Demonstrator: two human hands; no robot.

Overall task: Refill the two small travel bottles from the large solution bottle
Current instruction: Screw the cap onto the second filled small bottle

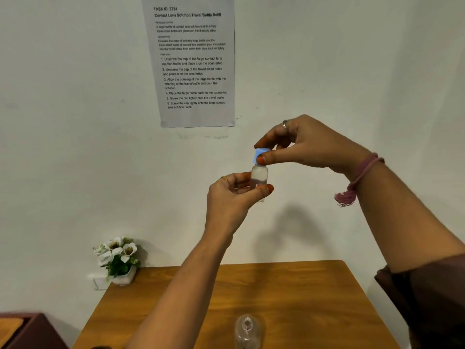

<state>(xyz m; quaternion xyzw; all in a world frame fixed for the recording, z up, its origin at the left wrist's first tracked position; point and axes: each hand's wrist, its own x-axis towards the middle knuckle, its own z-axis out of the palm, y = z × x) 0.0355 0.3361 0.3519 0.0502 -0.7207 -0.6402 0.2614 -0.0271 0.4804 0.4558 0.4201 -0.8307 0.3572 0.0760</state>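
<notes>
A small clear travel bottle (259, 175) with liquid inside is held up in front of the wall. My left hand (232, 197) grips its body between thumb and fingers. My right hand (302, 144) pinches the light blue cap (259, 155) that sits on the bottle's top. A clear bottle (247, 332) with an open neck stands on the wooden table (302, 298) near the bottom edge of the view, below my hands. Whether it is the large bottle or another small one I cannot tell.
A white pot of white flowers (118, 260) stands at the table's back left corner against the wall. A printed instruction sheet (193, 61) hangs on the wall. A dark brown piece of furniture (30, 331) sits at the lower left.
</notes>
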